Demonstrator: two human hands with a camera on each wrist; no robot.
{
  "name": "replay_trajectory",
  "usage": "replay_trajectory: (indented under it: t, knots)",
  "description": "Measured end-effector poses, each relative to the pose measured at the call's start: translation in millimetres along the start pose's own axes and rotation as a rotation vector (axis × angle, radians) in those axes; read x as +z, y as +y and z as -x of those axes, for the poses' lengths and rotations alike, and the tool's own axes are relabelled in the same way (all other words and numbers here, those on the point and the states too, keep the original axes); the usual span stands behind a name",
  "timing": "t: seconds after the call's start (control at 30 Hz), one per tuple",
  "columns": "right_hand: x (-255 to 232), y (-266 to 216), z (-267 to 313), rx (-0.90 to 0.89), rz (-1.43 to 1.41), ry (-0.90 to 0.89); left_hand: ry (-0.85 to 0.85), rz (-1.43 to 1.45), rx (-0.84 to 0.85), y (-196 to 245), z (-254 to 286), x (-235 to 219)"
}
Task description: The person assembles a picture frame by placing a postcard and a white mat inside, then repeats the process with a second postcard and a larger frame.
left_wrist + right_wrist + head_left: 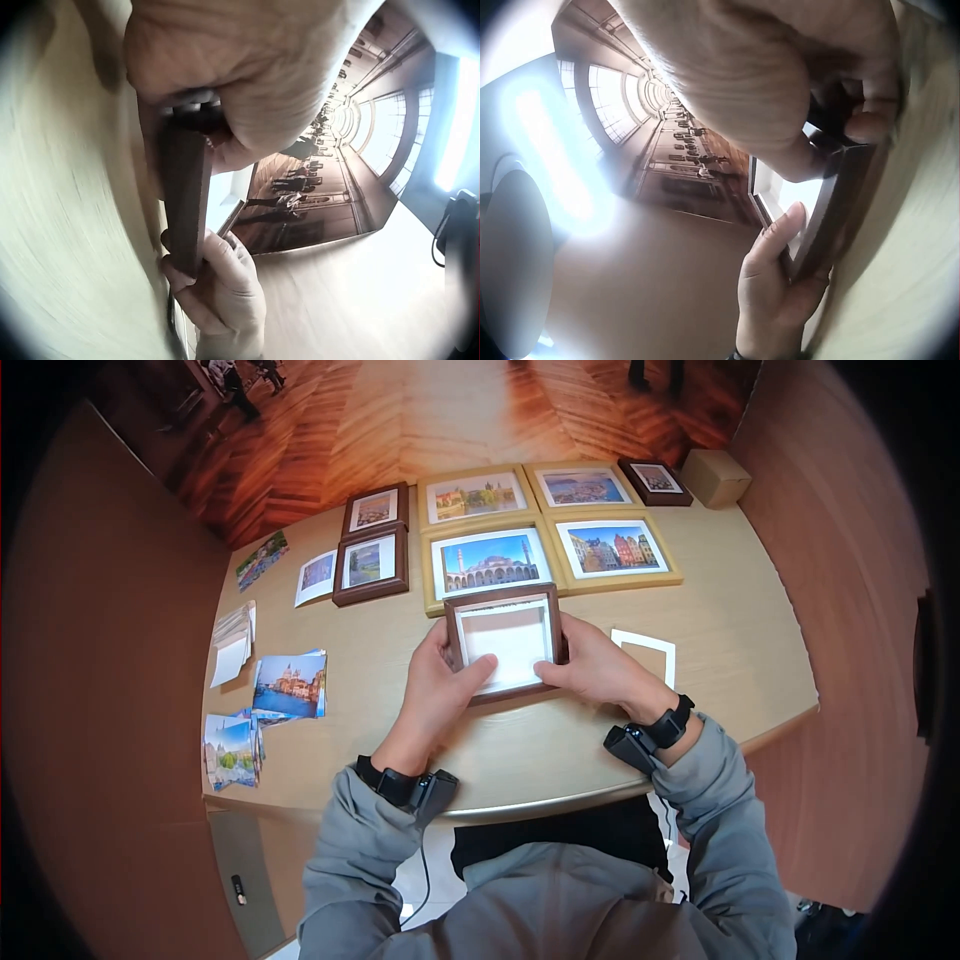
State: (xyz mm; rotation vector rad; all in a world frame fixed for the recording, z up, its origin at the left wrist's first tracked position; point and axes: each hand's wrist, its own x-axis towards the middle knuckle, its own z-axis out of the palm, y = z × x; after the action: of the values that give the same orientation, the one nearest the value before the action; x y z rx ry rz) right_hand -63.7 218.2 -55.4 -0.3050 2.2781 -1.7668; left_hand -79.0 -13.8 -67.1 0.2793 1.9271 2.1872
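Both hands hold a small dark brown picture frame (500, 597) over the middle of the table, tilted toward the head camera. A blank white sheet (508, 647) fills most of its inside. My left hand (437, 682) grips the left side, its thumb reaching over onto the white area. On the opposite side, my right hand (600, 666) grips likewise, thumb across the lower right corner. From the left wrist view, the frame's dark edge (185, 206) runs between the two hands. The fingers behind the frame are mostly hidden in the head view.
Yellow frames, including one with a mosque picture (490, 563), stand in two rows behind. Small dark frames (372, 565) flank them. At left lie loose photos (288, 685) and a stack of white-backed cards (232, 645). A white mat (669, 662) lies right; a cardboard box (716, 478) sits far right.
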Motion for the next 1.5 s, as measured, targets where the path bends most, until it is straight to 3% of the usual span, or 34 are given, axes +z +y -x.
replay_trajectory:
  t: [0.23,0.33,0.43,0.5,0.63,0.73,0.8,0.87,0.93,1.0,1.03,1.17,1.3,1.5]
  knots:
    - [0.4,-2.8,2.5,-0.028,0.018,-0.018,0.010,-0.096,0.039,5.6,0.9,0.2]
    - [0.3,-11.6,2.4,-0.029,-0.208,0.084,0.013,-0.087,0.040,10.0,2.3,0.1]
    - [-6.3,-2.5,-7.9,0.116,-0.157,0.158,-0.001,-0.103,0.043,5.9,3.3,-1.0]
    - [1.9,7.4,-9.9,-0.049,-0.252,0.228,-0.008,-0.130,0.069,2.0,3.3,-0.7]
    - [9.4,7.6,-8.4,-0.099,-0.312,0.230,-0.017,-0.036,0.043,-1.3,3.8,-1.1]
    - [4.6,11.1,-8.6,-0.079,-0.181,0.193,-0.008,-0.070,0.011,-3.2,0.9,-6.9]
    - [4.9,-4.6,-4.2,-0.026,0.044,0.190,0.079,-0.122,0.084,-11.1,-0.7,-8.3]
    - [1.0,-5.2,-0.8,-0.019,-0.066,0.120,0.076,-0.055,0.043,-9.3,1.2,-8.4]
    - [-16.7,-14.2,5.1,0.041,-0.072,0.092,0.090,0.001,-0.003,-7.3,0.3,-11.4]
    - [-43.1,-17.2,8.6,-0.129,0.046,0.237,0.120,0.065,-0.007,-8.7,-0.5,-13.3]
    - [-61.5,-14.2,12.0,-0.122,0.054,0.240,0.115,0.075,-0.010,-6.1,-0.4,-10.8]
    - [-126.2,-9.4,41.8,0.031,0.320,0.211,0.147,0.104,-0.010,-6.0,-0.4,-9.3]
    - [-133.6,-1.4,57.8,0.083,0.585,0.178,0.110,0.104,-0.057,-8.9,0.5,-8.6]
    - [-144.2,3.6,51.0,0.150,0.511,0.039,0.096,0.030,-0.096,-5.0,2.8,3.2]
